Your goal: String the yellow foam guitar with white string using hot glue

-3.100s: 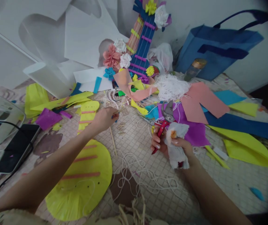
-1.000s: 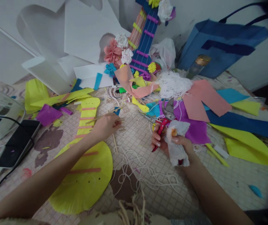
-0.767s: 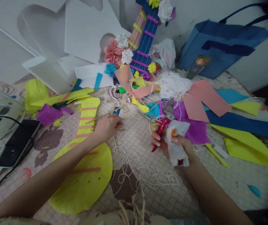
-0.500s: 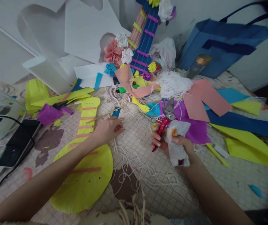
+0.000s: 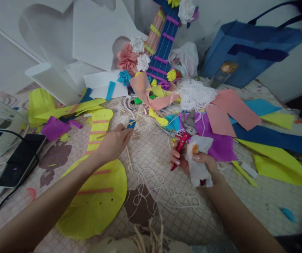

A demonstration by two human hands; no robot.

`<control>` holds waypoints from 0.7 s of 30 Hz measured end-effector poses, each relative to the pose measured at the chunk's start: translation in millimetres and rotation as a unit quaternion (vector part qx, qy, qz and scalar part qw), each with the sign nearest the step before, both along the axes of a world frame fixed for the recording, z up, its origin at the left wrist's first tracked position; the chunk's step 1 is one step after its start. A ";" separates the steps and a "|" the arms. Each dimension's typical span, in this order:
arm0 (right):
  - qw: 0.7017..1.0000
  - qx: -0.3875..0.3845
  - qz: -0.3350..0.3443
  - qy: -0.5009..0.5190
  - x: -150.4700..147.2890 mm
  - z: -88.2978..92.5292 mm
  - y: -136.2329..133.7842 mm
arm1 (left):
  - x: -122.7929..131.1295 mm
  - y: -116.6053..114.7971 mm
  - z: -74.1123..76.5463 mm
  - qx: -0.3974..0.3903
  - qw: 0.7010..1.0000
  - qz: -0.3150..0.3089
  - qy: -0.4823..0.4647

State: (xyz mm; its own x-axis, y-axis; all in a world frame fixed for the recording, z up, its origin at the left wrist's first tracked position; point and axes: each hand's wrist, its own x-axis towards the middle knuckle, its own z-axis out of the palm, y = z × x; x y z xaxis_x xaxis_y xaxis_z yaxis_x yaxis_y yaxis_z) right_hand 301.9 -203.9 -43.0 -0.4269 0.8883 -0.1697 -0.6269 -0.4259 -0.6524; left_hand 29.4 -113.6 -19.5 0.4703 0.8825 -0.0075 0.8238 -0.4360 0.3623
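My right hand (image 5: 186, 158) grips pruning shears (image 5: 189, 126) with a red handle; the blades point away from me. A crumpled white wrapping (image 5: 199, 154) with an orange spot covers the other handle under my thumb. My left hand (image 5: 115, 140) is closed beside the neck of a yellow paper-covered guitar shape (image 5: 95, 207) with pink strips across it. Its fingertips are bent together, and whatever they hold is hidden. Thin wooden sticks (image 5: 129, 158) lie by this hand, with several short cut pieces (image 5: 136, 135) just right of its fingers. Loose white string (image 5: 151, 182) spreads between my arms.
A blue decorated guitar shape (image 5: 164, 45) leans at the back with paper flowers. White string is heaped (image 5: 197, 95) near a blue bag (image 5: 245, 52) and a jar (image 5: 223, 73). Coloured paper scraps (image 5: 235, 112) cover the right side; a phone (image 5: 21, 158) and cables lie left.
My left hand has shifted slightly left and away from me, uncovering the short stick pieces. My right hand and the shears have barely moved.
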 end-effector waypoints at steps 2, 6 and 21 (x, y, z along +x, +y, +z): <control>1.000 0.002 0.005 0.002 -0.5 -1.0 -0.3 | -4.0 -2.9 2.1 -0.003 1.000 -0.008 -0.026; 1.000 0.001 -0.010 -0.011 -5.4 -1.1 -4.4 | -11.3 -6.2 -0.2 -0.045 0.995 -0.001 -0.084; 0.890 0.023 0.171 -0.421 -37.8 50.2 -9.3 | -12.5 -30.5 22.4 -0.400 0.795 0.120 -0.440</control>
